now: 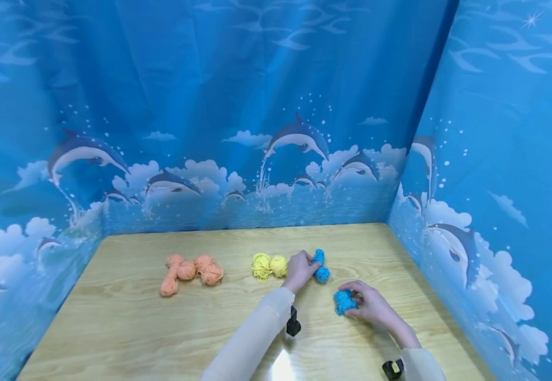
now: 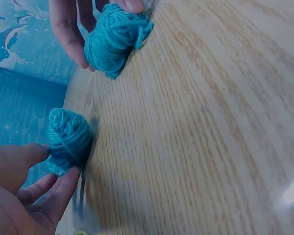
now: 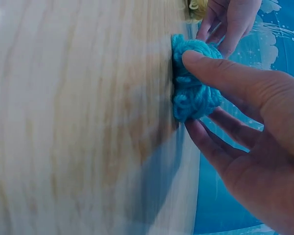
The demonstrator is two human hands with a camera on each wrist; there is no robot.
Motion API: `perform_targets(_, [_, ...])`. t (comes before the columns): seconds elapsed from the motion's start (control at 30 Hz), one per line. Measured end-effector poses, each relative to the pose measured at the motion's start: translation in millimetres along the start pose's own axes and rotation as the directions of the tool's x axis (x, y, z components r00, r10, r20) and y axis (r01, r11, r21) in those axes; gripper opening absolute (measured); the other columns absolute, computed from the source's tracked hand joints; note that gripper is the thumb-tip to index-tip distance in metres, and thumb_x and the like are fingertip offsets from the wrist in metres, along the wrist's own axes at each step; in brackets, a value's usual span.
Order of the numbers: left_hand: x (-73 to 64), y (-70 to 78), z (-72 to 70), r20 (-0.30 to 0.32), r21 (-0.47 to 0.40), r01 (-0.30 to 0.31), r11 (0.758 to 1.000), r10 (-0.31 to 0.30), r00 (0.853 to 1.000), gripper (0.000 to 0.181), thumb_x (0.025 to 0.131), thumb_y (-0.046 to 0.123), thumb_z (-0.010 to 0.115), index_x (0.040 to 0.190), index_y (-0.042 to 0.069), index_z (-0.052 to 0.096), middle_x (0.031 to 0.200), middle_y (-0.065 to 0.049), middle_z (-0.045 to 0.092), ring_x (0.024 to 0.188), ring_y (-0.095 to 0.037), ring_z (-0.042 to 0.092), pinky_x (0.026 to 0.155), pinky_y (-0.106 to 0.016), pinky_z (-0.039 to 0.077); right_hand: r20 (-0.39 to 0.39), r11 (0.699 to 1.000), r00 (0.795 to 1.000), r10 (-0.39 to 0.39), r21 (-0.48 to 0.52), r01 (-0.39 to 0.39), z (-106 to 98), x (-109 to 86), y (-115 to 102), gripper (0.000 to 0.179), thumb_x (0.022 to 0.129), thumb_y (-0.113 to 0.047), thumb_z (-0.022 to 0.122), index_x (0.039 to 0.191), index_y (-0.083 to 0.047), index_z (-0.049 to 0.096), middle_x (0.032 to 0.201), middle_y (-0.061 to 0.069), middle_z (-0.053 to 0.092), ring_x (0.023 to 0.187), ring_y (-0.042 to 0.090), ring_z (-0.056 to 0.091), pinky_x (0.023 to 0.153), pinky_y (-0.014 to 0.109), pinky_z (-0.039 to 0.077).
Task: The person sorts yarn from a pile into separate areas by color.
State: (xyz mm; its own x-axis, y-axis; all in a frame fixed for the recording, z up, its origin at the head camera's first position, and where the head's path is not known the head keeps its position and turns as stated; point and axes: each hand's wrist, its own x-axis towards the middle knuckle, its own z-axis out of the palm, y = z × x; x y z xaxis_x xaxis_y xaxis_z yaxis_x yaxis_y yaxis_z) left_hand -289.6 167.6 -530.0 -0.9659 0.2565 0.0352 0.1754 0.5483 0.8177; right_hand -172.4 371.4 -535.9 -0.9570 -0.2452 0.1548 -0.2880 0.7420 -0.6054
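My left hand [image 1: 300,272] pinches a long blue yarn bundle [image 1: 321,267] at the table's back right, thumb on one side and fingers on the other in the left wrist view. That bundle [image 2: 68,137] is narrowed at its middle and touches the wood. Nearer the front, my right hand [image 1: 372,305] grips a rounder blue yarn ball [image 1: 344,302] from its right side. Up close in the right wrist view, the thumb lies across this ball [image 3: 198,93] and the fingers reach under its far side. A gap of bare wood separates the two blue pieces.
Left of my left hand lie yellow yarn balls [image 1: 278,265], one with loose loops. Several peach yarn balls [image 1: 186,270] lie together farther left. Dolphin-printed curtains [image 1: 237,106] stand behind and beside the wooden table [image 1: 128,328].
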Motion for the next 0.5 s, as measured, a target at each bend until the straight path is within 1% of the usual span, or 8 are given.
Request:
perform_targets(0.1, [-1.2, 0.4, -1.6, -0.022, 0.023, -0.047, 0.999, 0.047, 0.999, 0.022, 0.096, 0.020, 0.072, 0.107, 0.002, 0.066, 0.093, -0.006, 0.065, 0.081, -0.018, 0.061, 0.069, -0.030, 0.053, -0.001, 1.000, 1.000, 0.015, 0.009, -0.015, 2, 0.9, 0, 0.057, 0.070, -0.008, 0.090, 0.122, -0.005, 0.066, 0.119, 0.014, 0.066, 0.097, 0.027, 0.064, 0.079, 0.030, 0.059])
perform_targets(0.23, [-3.8, 2.6, -4.6, -0.033, 0.042, -0.122, 0.992, 0.123, 0.992, 0.022, 0.097, 0.016, 0.068, 0.115, 0.003, 0.067, 0.106, -0.011, 0.068, 0.092, -0.023, 0.065, 0.077, -0.033, 0.056, -0.004, 0.998, 0.999, 0.051, 0.038, -0.050, 2, 1.1, 0, 0.057, 0.071, -0.007, 0.090, 0.122, -0.005, 0.066, 0.115, 0.011, 0.065, 0.096, 0.024, 0.062, 0.078, 0.028, 0.058])
perform_targets(0.3, [-6.2, 3.5, -7.0, -0.012, 0.044, -0.164, 0.985, 0.165, 0.986, 0.025, 0.098, 0.015, 0.067, 0.120, 0.003, 0.067, 0.113, -0.013, 0.069, 0.099, -0.025, 0.066, 0.081, -0.034, 0.058, -0.008, 0.995, 0.996, 0.086, 0.053, -0.086, 2, 1.2, -1, 0.057, 0.072, -0.006, 0.090, 0.123, -0.005, 0.066, 0.113, 0.009, 0.064, 0.097, 0.023, 0.061, 0.080, 0.029, 0.058])
perform_targets(0.37, [-8.4, 4.0, -9.7, 0.023, 0.061, -0.214, 0.975, 0.213, 0.977, 0.027, 0.099, 0.014, 0.065, 0.124, 0.003, 0.067, 0.119, -0.012, 0.069, 0.104, -0.025, 0.067, 0.085, -0.034, 0.058, -0.019, 0.991, 0.992, 0.124, 0.060, -0.122, 0, 1.9, -2, 0.056, 0.073, -0.006, 0.089, 0.125, -0.007, 0.065, 0.113, 0.007, 0.063, 0.098, 0.022, 0.061, 0.082, 0.031, 0.058])
perform_targets(0.5, [-12.5, 2.7, -14.6, 0.104, 0.122, -0.304, 0.945, 0.292, 0.951, 0.031, 0.101, 0.017, 0.063, 0.131, 0.007, 0.065, 0.128, -0.009, 0.067, 0.116, -0.024, 0.064, 0.094, -0.035, 0.056, -0.048, 0.985, 0.985, 0.168, 0.051, -0.166, -5, 4.5, -3, 0.054, 0.078, -0.006, 0.086, 0.127, -0.008, 0.064, 0.116, 0.009, 0.062, 0.102, 0.025, 0.062, 0.084, 0.036, 0.058])
